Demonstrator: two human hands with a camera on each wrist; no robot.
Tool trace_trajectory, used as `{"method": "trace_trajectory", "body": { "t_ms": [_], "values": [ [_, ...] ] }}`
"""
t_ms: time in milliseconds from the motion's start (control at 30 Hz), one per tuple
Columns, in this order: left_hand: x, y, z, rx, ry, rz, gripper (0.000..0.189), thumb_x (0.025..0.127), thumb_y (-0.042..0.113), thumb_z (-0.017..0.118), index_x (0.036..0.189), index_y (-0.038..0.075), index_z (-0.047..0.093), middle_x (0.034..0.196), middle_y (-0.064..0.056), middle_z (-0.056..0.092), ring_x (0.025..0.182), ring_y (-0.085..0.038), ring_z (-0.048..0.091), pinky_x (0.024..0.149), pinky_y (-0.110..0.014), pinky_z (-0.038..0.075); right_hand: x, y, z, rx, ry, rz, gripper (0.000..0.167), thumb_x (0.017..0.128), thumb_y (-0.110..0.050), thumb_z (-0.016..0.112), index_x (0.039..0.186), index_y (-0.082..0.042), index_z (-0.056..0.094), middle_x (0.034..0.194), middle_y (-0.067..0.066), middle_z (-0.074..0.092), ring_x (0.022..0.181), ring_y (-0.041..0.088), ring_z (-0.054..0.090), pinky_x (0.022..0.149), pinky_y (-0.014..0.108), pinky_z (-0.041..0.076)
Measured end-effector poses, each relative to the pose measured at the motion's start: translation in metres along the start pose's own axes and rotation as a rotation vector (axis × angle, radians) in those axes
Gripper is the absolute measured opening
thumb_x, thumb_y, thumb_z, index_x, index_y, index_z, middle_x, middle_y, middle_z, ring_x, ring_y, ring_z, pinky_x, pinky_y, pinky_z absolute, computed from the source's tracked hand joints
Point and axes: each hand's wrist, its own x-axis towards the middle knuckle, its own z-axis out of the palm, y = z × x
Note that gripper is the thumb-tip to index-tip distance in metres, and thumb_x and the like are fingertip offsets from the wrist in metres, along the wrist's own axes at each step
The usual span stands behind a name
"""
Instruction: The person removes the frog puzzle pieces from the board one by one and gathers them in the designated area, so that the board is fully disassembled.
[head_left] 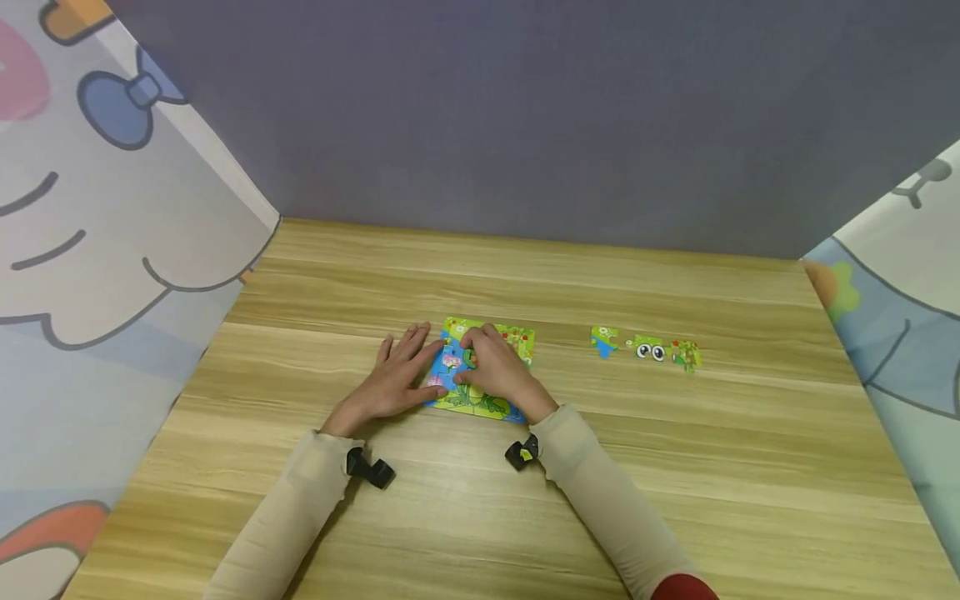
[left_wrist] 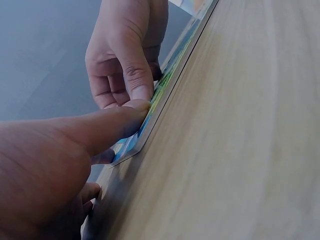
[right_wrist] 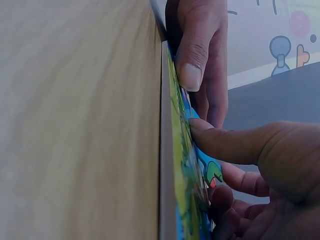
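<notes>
A frog jigsaw puzzle point(head_left: 474, 408) in a flat tray lies on the table, partly covered by both hands. My left hand point(head_left: 401, 379) rests along its left edge with fingers extended, the thumb touching the puzzle's lower left part. Above the puzzle's middle, my right hand point(head_left: 495, 367) pinches a puzzle piece point(right_wrist: 212, 170) between thumb and curled fingers. That piece is blue with a green and red picture on it and stands tilted against the puzzle surface. In the left wrist view the piece is hidden behind the right hand's thumb.
To the right lie loose pieces: a blue-and-green piece point(head_left: 603, 340), a piece with two frog eyes point(head_left: 649, 348) and a green flowered piece point(head_left: 687, 355). A grey panel point(head_left: 525, 125) rises behind the wooden table point(head_left: 712, 467), with cartoon-printed panels at both sides.
</notes>
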Motion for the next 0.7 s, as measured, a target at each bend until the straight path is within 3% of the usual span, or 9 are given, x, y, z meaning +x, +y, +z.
{"method": "trace_trajectory", "body": {
  "t_ms": [233, 433, 700],
  "values": [
    [-0.0001, -0.0007, -0.0004, -0.01, -0.004, -0.004, 0.078, 0.095, 0.033, 0.067, 0.158, 0.008, 0.029, 0.169, -0.022, 0.007, 0.157, -0.043, 0.002, 0.12, -0.069, -0.006, -0.0014, -0.0019, -0.0023, 0.005, 0.015, -0.04, 0.04, 0.083, -0.019, 0.083, 0.115, -0.009, 0.061, 0.104, 0.007, 0.059, 0.083, 0.018, 0.052, 0.075, 0.035, 0.043],
    [0.0004, -0.0003, -0.0007, -0.009, -0.006, -0.006, 0.078, 0.095, 0.033, 0.067, 0.158, 0.007, 0.029, 0.169, -0.022, 0.007, 0.157, -0.043, 0.002, 0.12, -0.068, -0.006, -0.0033, -0.0016, -0.0067, 0.049, 0.025, -0.112, 0.027, 0.088, -0.009, 0.077, 0.11, -0.008, 0.063, 0.088, 0.004, 0.059, 0.076, 0.016, 0.052, 0.068, 0.027, 0.042],
    [-0.0002, -0.0024, 0.0008, 0.012, 0.006, 0.0, 0.077, 0.096, 0.036, 0.066, 0.158, 0.009, 0.029, 0.169, -0.021, 0.007, 0.157, -0.042, 0.003, 0.12, -0.07, -0.003, -0.0027, 0.0046, -0.0091, 0.136, 0.021, -0.173, 0.015, 0.094, -0.002, 0.065, 0.108, -0.007, 0.064, 0.086, 0.005, 0.066, 0.071, 0.011, 0.056, 0.067, 0.024, 0.047]
  ]
}}
